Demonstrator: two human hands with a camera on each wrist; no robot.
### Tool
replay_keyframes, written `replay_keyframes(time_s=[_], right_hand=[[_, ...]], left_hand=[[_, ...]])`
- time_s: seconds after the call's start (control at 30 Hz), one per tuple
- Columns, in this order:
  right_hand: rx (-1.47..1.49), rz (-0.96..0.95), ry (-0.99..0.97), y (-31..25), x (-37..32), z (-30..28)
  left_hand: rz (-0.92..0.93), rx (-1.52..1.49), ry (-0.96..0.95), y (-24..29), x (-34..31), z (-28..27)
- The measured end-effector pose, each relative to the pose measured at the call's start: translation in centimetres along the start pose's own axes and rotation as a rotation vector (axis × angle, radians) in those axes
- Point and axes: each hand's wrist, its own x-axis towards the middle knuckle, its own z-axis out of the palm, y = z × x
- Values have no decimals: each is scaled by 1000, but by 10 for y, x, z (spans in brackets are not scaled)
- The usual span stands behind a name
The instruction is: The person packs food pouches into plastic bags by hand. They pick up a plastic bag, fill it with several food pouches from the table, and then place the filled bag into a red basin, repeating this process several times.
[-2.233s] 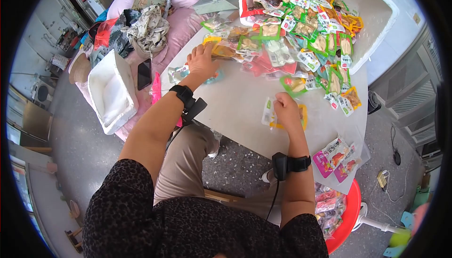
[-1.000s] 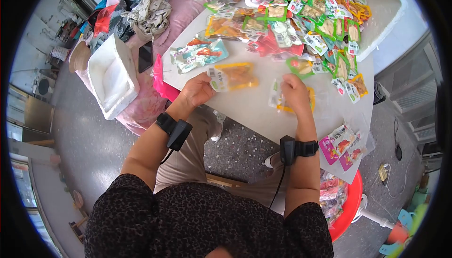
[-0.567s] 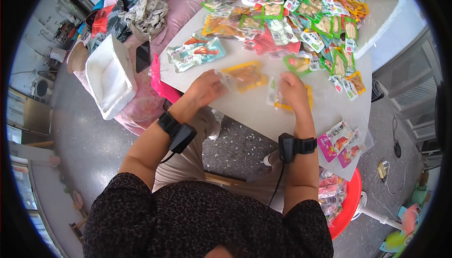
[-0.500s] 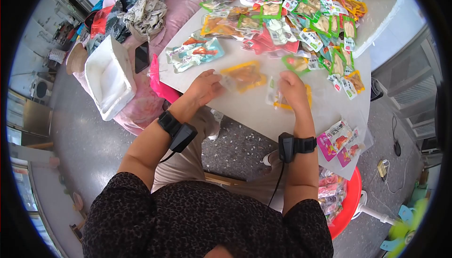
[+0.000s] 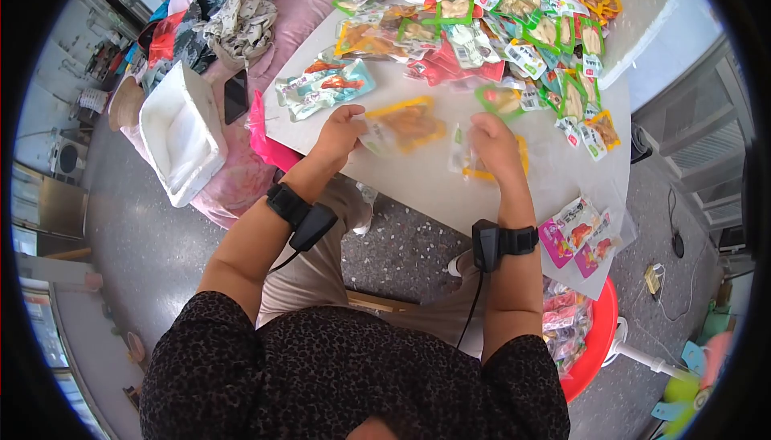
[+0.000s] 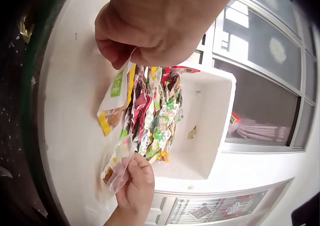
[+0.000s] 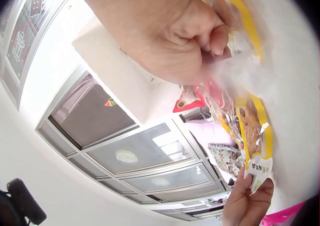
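Note:
My left hand (image 5: 340,133) pinches one end of a yellow-edged snack packet (image 5: 407,123), a clear pouch of brownish food, over the front of the table. The left wrist view shows this packet (image 6: 116,93) hanging from the fingertips. My right hand (image 5: 496,149) grips a clear plastic bag (image 6: 122,158) with another yellow-edged packet (image 5: 524,155) at it, partly hidden by the fingers. Between the hands is a small gap. Beyond the left hand lie pale-blue packets (image 5: 325,87). A green-edged packet (image 5: 499,99) lies just past the right hand.
Many snack packets (image 5: 546,34) spill from a tipped white foam box (image 5: 654,30) across the table (image 5: 401,187). Pink-and-white packets (image 5: 574,235) lie at the right corner, above a red basin (image 5: 606,344). A small foam box (image 5: 183,135) and phone (image 5: 236,96) sit left.
From the pile at the back left, my left hand has drawn a yellow-edged packet toward the front edge, uncovering the pale-blue packets. My right hand keeps its hold in nearly the same place.

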Motion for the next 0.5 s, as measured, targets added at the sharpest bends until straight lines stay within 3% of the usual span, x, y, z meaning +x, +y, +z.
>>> replay_keyframes(time_s=[0.43, 0.5], right_hand=[[-34, -5, -8, -1, 1, 1], [-23, -5, -5, -1, 0, 1]], left_hand=[[15, -187, -52, 6, 1, -4], [83, -94, -59, 9, 6, -6]])
